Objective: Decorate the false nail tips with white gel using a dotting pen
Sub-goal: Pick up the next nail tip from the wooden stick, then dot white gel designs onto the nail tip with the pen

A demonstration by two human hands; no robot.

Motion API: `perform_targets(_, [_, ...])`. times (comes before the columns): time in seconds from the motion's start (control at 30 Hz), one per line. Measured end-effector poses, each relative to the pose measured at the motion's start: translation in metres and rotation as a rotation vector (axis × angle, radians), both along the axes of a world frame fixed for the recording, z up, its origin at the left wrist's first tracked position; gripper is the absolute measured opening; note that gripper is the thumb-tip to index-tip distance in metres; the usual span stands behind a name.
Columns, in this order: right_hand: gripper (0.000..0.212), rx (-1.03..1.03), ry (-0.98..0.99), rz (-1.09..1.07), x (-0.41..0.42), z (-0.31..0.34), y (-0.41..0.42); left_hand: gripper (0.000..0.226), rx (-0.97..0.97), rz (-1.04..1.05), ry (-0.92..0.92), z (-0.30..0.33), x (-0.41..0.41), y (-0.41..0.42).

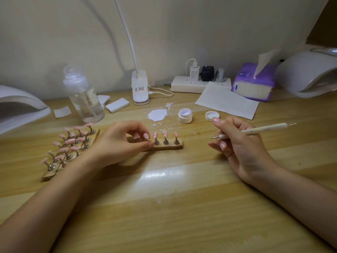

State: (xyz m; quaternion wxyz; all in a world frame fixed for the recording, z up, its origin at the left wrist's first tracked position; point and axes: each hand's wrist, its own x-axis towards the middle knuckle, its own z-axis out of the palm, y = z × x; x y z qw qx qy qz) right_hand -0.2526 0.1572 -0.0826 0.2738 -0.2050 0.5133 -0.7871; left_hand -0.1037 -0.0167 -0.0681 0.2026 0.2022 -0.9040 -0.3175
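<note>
A small wooden strip (pixel 177 146) in the middle of the desk carries three pink nail tips (pixel 165 134) on metal stands, each with white dots. My left hand (pixel 120 141) pinches the strip's left end and hides that part of it. My right hand (pixel 237 141) holds a white dotting pen (pixel 264 129) level, its small metal ball tip pointing left, about a hand's width right of the strip. An open white gel jar (pixel 185 115) and its lid (pixel 211 115) stand behind. A blob of white gel (pixel 157 115) lies on the desk.
A second rack with several plain pink tips (pixel 69 145) lies at the left. Behind it stands a clear pump bottle (pixel 83 95). Nail lamps sit at far left (pixel 18 106) and far right (pixel 310 73). A desk lamp base (pixel 140 88), power strip (pixel 189 84), tissue pack (pixel 253 83) and paper sheet (pixel 228 101) line the back.
</note>
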Motion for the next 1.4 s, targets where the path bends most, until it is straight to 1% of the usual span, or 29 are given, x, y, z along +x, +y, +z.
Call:
perform_targets(0.13, [0.041, -0.004, 0.002, 0.005, 0.0, 0.0, 0.0, 0.018, -0.009, -0.014, -0.016, 0.0, 0.001, 0.0])
perform_targets(0.4, [0.042, -0.004, 0.017, 0.015, 0.001, 0.001, 0.001, 0.022, -0.047, -0.069, -0.019, 0.001, 0.001, -0.003])
perform_targets(0.53, [0.043, -0.004, 0.014, 0.016, 0.001, 0.001, 0.001, 0.018, -0.086, -0.113, 0.002, 0.001, 0.002, -0.003])
perform_targets(0.63, [0.045, -0.002, 0.007, 0.009, 0.001, 0.001, 0.001, 0.023, -0.039, -0.12, 0.107, 0.003, 0.002, 0.0])
perform_targets(0.73, [0.047, 0.002, 0.008, 0.0, 0.001, 0.001, 0.001, 0.028, -0.072, -0.098, 0.218, 0.008, 0.002, 0.003])
perform_targets(0.83, [0.047, 0.005, 0.004, -0.003, 0.001, 0.0, 0.0, 0.023, -0.101, -0.058, 0.399, 0.018, -0.002, 0.014])
perform_targets(0.9, [0.046, 0.006, -0.003, -0.005, 0.0, 0.0, 0.0, 0.018, -0.097, -0.117, 0.52, 0.024, -0.007, 0.029])
perform_targets(0.97, [0.042, 0.009, -0.005, -0.006, 0.0, 0.0, 0.0, 0.01, 0.016, -0.202, 0.564, 0.025, -0.013, 0.047])
perform_targets(1.07, [0.032, -0.01, -0.014, -0.018, 0.0, 0.001, 0.001, 0.006, 0.297, -0.302, 0.519, 0.017, -0.022, 0.073])
perform_targets(1.13, [0.032, -0.037, -0.022, -0.023, 0.0, 0.002, 0.001, 0.003, 0.37, -0.362, 0.467, 0.005, -0.028, 0.084])
perform_targets(1.23, [0.033, -0.068, -0.04, -0.042, 0.0, 0.002, 0.001, 0.013, 0.354, -0.331, 0.386, -0.013, -0.036, 0.087])
perform_targets(1.4, [0.032, -0.083, -0.049, -0.065, -0.001, 0.001, -0.001, 0.012, 0.252, -0.252, 0.337, -0.026, -0.04, 0.085])
